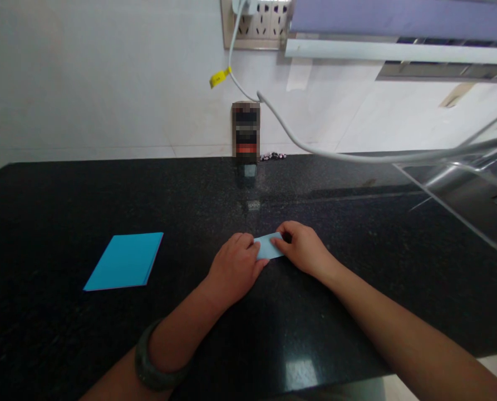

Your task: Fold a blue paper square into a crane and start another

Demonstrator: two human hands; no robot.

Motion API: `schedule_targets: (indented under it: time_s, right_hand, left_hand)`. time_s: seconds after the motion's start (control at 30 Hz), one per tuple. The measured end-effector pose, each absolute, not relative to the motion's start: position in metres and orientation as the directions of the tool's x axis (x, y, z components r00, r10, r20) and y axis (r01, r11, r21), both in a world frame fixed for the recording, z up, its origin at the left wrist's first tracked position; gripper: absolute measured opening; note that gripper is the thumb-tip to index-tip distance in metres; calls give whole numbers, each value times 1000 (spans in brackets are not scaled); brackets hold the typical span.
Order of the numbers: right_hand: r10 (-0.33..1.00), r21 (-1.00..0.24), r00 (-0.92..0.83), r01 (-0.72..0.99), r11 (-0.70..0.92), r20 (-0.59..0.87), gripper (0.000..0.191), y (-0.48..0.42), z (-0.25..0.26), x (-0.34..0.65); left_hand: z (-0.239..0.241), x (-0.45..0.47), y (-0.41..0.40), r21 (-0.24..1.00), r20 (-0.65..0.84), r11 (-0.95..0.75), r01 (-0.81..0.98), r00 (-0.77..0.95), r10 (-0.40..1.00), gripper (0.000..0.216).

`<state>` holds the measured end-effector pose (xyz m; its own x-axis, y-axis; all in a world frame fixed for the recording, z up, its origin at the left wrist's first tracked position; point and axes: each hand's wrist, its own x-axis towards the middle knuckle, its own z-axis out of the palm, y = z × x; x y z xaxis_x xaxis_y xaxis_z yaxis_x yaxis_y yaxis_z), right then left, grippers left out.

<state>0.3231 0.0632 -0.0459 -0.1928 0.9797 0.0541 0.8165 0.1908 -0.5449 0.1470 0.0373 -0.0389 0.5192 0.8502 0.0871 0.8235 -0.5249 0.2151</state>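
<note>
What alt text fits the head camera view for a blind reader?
A person's left hand and right hand hold a small pale blue paper on a black counter. A blue paper stack lies to the left; a white cable hangs from a wall socket behind.

1. blue paper stack (pixel 125 260) lies flat on black counter (pixel 64 195), left side.
2. blurred obj (pixel 246 131) upright vs back wall; small beads (pixel 273 156) just beside it.
3. white cable (pixel 298 143) w/ yellow tag (pixel 220 77) runs from wall socket (pixel 265 22) twd sink (pixel 473 189).

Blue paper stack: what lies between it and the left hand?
Nothing; the head view shows only bare black countertop between the blue paper stack and the left hand on the light-blue paper strip.
</note>
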Motion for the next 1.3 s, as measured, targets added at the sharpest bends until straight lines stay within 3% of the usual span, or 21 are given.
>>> schedule_targets:
  time_s: [0.27, 0.5, 0.63, 0.93, 1.3]
  right_hand:
    - [896, -554, -407, 710, 434, 179, 18, 71, -53, 334]
    - [774, -314, -603, 709, 632, 196, 29, 67, -46, 339]
    - [745, -243, -646, 706, 666, 166, 29, 63, -41, 338]
    - [702, -303, -688, 640, 706, 182, 28, 64, -45, 339]
    - [665, -274, -736, 617, 738, 131, 29, 64, -36, 344]
  left_hand:
    - [-41, 145, 39, 253, 58, -520, 816, 524, 850, 31]
    - [-43, 142, 42, 268, 58, -528, 806, 533, 844, 34]
    - [-43, 142, 43, 276, 62, -538, 797, 543, 837, 34]
    - [-45, 140, 45, 307, 69, -535, 787, 542, 837, 32]
    - [-42, 139, 44, 318, 60, -533, 784, 544, 837, 33]
